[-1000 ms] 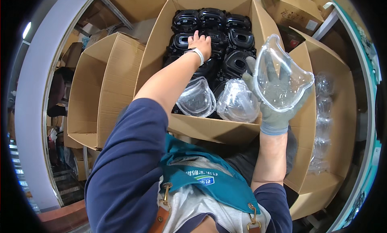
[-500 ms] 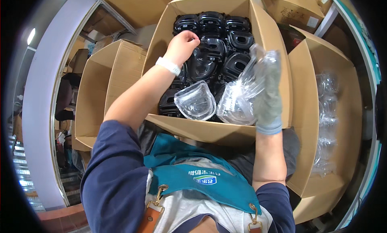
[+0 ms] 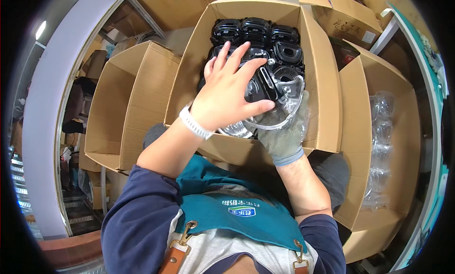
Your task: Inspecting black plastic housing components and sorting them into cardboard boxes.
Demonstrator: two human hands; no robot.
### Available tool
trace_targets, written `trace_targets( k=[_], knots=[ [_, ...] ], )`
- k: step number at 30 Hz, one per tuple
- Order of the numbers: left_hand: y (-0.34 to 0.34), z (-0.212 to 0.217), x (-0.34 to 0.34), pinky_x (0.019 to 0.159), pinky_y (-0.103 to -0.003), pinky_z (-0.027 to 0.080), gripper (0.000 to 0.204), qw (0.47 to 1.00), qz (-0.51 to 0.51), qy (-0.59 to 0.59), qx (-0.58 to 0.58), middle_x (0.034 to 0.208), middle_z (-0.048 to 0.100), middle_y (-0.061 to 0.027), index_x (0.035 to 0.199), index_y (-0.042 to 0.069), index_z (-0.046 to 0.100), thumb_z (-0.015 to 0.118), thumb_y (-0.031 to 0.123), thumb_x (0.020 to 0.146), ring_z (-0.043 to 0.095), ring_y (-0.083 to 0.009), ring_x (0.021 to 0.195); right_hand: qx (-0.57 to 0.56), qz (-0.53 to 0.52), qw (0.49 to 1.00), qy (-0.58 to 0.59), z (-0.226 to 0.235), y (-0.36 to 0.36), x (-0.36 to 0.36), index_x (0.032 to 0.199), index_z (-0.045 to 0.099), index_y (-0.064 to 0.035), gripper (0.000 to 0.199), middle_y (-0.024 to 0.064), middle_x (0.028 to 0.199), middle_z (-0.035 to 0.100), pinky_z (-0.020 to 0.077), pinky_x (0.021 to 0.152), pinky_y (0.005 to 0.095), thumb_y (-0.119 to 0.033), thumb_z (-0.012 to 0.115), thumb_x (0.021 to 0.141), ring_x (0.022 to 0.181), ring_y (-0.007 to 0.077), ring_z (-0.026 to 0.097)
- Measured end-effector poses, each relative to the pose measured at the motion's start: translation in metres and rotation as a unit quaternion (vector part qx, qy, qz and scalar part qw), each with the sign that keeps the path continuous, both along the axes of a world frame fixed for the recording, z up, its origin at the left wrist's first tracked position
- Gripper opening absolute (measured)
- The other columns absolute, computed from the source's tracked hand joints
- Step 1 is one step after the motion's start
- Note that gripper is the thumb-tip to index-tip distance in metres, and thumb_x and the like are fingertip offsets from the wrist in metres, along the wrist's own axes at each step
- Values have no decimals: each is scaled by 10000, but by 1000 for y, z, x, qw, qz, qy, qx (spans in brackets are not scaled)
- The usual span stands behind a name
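My bare left hand [image 3: 225, 94], with a white band at the wrist, reaches over the box with its fingers spread and nothing gripped in them. In my right hand [image 3: 284, 134], wearing a grey-green glove, is a clear plastic cover [image 3: 297, 96] with a rounded rim, held from its near side. Below both hands, black plastic housings [image 3: 286, 52] with oval openings fill the cardboard box [image 3: 324, 84] in rows. Another clear piece [image 3: 235, 129] lies at the near side of the box, partly hidden by my left wrist.
To the right stands an open carton [image 3: 400, 169] holding a column of clear plastic covers [image 3: 380, 146]. An open carton [image 3: 110, 103] stands on the left, beside a pale upright panel [image 3: 45, 117]. More cartons [image 3: 348, 18] are at the back.
My right hand has moved left and lower, and the clear cover now shows without the loose crumpled film seen before. My left hand has opened from a pinch and spread over the housings.
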State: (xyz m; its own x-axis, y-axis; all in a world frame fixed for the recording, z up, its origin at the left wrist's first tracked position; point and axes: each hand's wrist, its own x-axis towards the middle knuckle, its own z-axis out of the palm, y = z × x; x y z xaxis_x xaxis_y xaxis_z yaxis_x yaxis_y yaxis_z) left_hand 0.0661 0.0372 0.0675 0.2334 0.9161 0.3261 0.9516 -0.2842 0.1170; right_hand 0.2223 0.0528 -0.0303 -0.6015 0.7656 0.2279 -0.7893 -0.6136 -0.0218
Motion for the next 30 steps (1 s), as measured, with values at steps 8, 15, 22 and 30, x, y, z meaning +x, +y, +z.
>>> trace_targets(
  k=[8, 15, 22, 30],
  knots=[
    [15, -39, -22, 1102, -560, 229, 1033, 978, -93, -89, -162, 1538, 102, -257, 1459, 260, 321, 781, 595, 597, 194, -475, 1392, -31, -57, 986, -154, -5, -11, -8, 1402, 391, -199, 598, 75, 1330, 495, 477, 972, 433, -582, 416, 943, 1201, 259, 510],
    [25, -44, -33, 1067, -524, 325, 926, 950, -137, -194, -202, 1498, 136, -268, 1425, 289, 388, 815, 430, 615, 285, -442, 1341, 6, -30, 983, -179, -18, -13, -9, 1455, 302, -215, 652, 88, 1417, 381, 433, 1013, 459, -605, 383, 939, 1285, 282, 416],
    [17, -72, -45, 1122, -388, 249, 1040, 718, -234, -612, -237, 1469, 327, -130, 1454, 25, 239, 686, 629, 734, 337, -247, 1346, 417, -429, 541, -591, 2, 9, 6, 1450, 228, -18, 799, 155, 1391, 375, 361, 1062, 371, -39, 669, 783, 1269, 245, 405],
    [-13, -56, 1, 1096, -352, 311, 1000, 513, -223, -779, -283, 1414, 398, -133, 1450, 27, 264, 697, 589, 745, 398, -221, 1315, 346, -419, 627, -558, 0, -14, 1, 1446, 278, 14, 694, 134, 1325, 467, 394, 1037, 370, 3, 540, 803, 1222, 236, 463]
  ],
)
